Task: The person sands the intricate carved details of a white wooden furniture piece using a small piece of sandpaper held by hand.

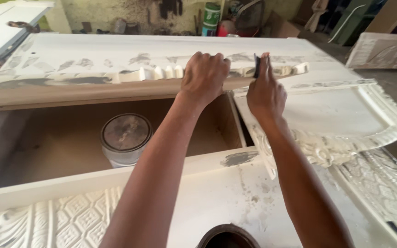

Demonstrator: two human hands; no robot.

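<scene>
Hands working at 12 o'clock: left hand gripping carved white moulding, right hand pinching dark scraper against it.

The left hand covers a section of the toothed white moulding at upper centre of the frame; the teeth beneath its palm are hidden. The right hand conceals most of the small dark tool pinched in its fingers, so the tool's kind cannot be determined. Both forearms run off the lower edge. The dark round rim at bottom centre is cut by that edge. The lidded can in the recess is partly hidden behind the front rail. The carved panel at lower right is cropped. Background clutter at top centre is too small to identify.
</scene>
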